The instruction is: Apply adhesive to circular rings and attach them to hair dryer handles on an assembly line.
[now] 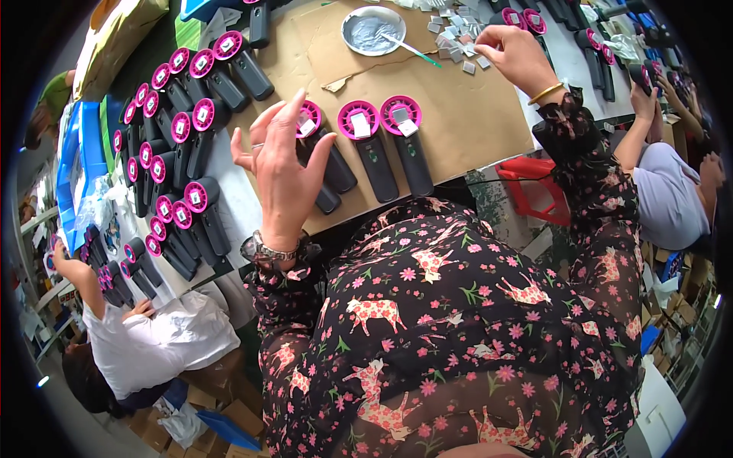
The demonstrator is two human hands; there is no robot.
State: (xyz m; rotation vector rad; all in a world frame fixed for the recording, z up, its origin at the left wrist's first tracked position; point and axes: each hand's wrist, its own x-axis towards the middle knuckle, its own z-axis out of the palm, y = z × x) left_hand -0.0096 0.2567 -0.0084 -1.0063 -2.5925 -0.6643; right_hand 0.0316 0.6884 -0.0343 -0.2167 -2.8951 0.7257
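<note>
My left hand (pixel 284 164) is open, fingers apart, over a black handheld fan with a pink ring (pixel 336 166) that it partly hides. Just right of it lie two more such fans, a middle one (pixel 376 164) and a right one (pixel 412 160). Each has a pale square piece on its round head. Thumb and fingertips of my right hand (pixel 521 59) are pinched together beside a scatter of small grey square plates (pixel 468 67). Whatever those fingertips hold, if anything, is too small to make out. A white bowl of grey paste (pixel 373 32) has a thin stick resting in it.
Brown cardboard (pixel 466 130) covers the table before me. Rows of similar fans (pixel 197 197) fill the left side. A red stool (pixel 534 191) stands below the table's right edge. One person in white (pixel 164 336) is at left, another in pale clothing (pixel 672 195) at right.
</note>
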